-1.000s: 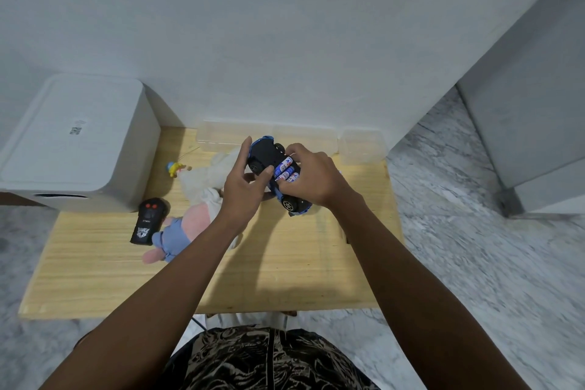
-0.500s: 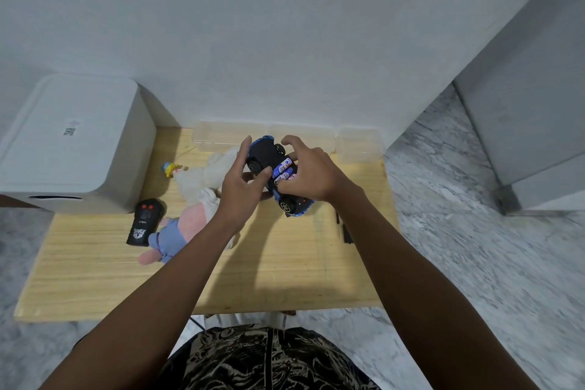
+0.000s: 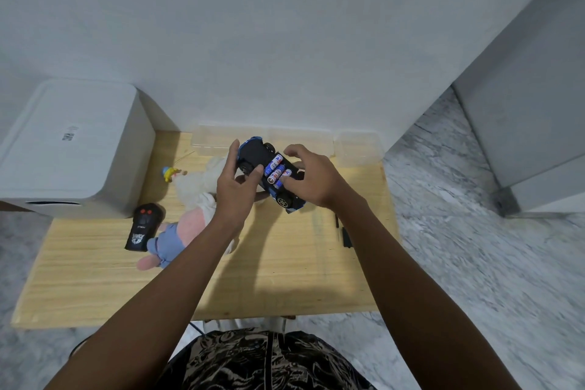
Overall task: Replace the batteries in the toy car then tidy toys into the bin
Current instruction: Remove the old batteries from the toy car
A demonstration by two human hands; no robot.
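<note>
A blue and black toy car [image 3: 258, 153] is held upside down above the wooden table [image 3: 285, 263]. Its battery bay is uncovered and shows three blue and white batteries [image 3: 278, 171] side by side. My left hand [image 3: 235, 182] grips the car from the left, thumb on its underside and fingers beneath. My right hand [image 3: 311, 179] holds the car's right side, with the thumb pressing on the rightmost battery and the other fingers arched over the car's far edge.
A clear plastic bin [image 3: 262, 136] and a smaller clear tub [image 3: 357, 144] stand at the table's back edge. A plush toy [image 3: 186, 225], a black remote [image 3: 142, 226] and a small yellow figure [image 3: 171, 172] lie left. A dark screwdriver [image 3: 338, 225] and battery cover [image 3: 346, 236] lie right. A white box [image 3: 69, 149] stands far left.
My right hand's fingers have lifted and spread off the battery bay, leaving the three batteries more exposed. The car and my left hand have barely moved.
</note>
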